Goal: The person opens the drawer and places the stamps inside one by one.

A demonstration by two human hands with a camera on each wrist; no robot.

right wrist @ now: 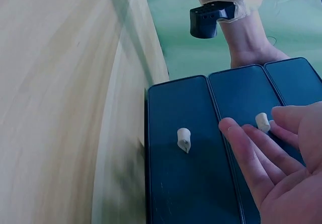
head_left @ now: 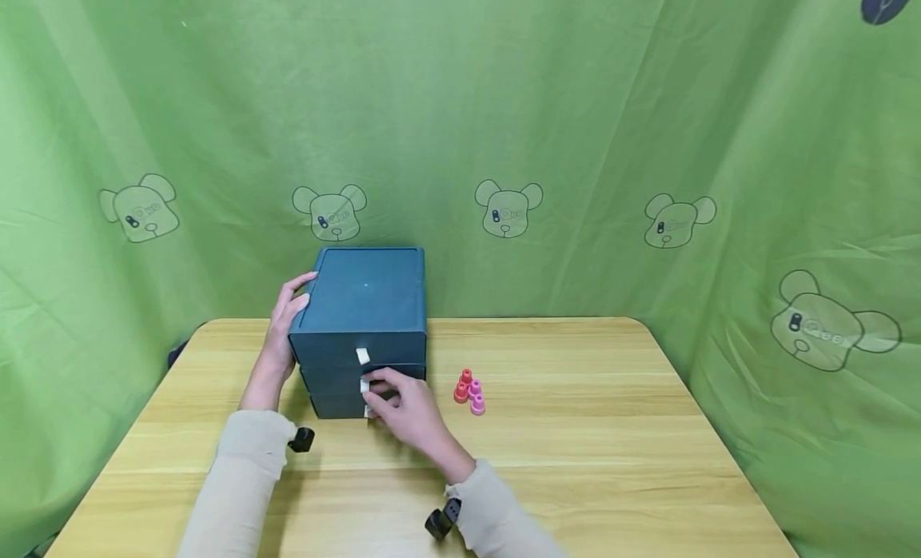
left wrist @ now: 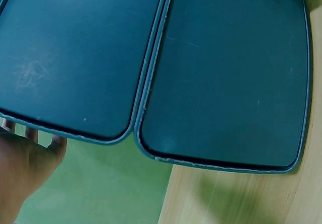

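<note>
A dark blue three-drawer cabinet [head_left: 360, 290] stands on the table, its drawer fronts closed and facing me. My left hand [head_left: 279, 326] rests against its left side, fingers reaching up to the top edge; the left wrist view shows the side panels [left wrist: 226, 83] close up. At the middle drawer, my right hand [head_left: 410, 410] has thumb and index finger on either side of a white tab [right wrist: 262, 122], with gaps showing around it. Another white tab [head_left: 363, 356] is on the top drawer, and the bottom drawer's tab [right wrist: 184, 139] shows below the hand.
Several small red and pink cone-shaped pieces [head_left: 474, 395] stand to the right of the cabinet. The wooden table [head_left: 576, 446] runs back to a green curtain [head_left: 576, 102] printed with bear heads. Each wrist carries a small black camera [head_left: 440, 520].
</note>
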